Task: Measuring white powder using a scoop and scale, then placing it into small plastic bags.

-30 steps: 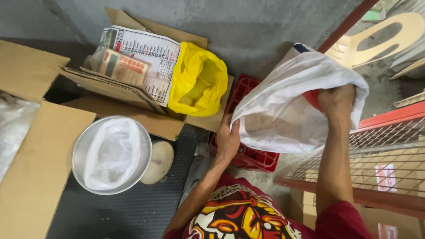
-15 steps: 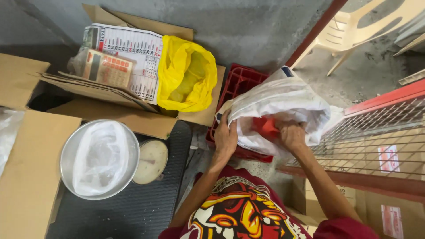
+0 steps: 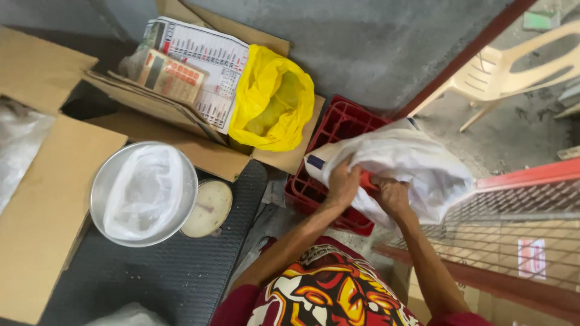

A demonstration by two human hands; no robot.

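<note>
- So, both my hands are bunched into the white plastic bag (image 3: pixel 417 166), sitting right of centre in the frame, draped over the red crate (image 3: pixel 329 163).
- Left hand (image 3: pixel 343 184) is curled tight on the bag's near edge, fingers closed on a fold of plastic, I'd guess to keep the mouth from flopping shut.
- Right hand (image 3: pixel 391 196) is just beside it, fingers clenched on the plastic too, with something red (image 3: pixel 367 179) peeking out between the two hands. Can't tell what that red thing is, or whether I'm gripping it or only the bag around it.
- Resting the bag on the crate looks like it takes the weight, so my hands only have to work the opening.
- Left of centre there's a round metal basin (image 3: pixel 103 193) lined with clear plastic, on a dark ribbed mat (image 3: pixel 151 278), with a pale round lid-like thing (image 3: pixel 208 208) touching its right side.
- Upper middle: a yellow plastic bag (image 3: pixel 272 99) stands open on flattened cardboard (image 3: pixel 36 205), next to a printed calendar sheet (image 3: pixel 199 66).
- Upper right, a cream plastic chair (image 3: pixel 513 66) stands well apart; a red-framed wire mesh (image 3: pixel 513 229) runs along the lower right.
</note>
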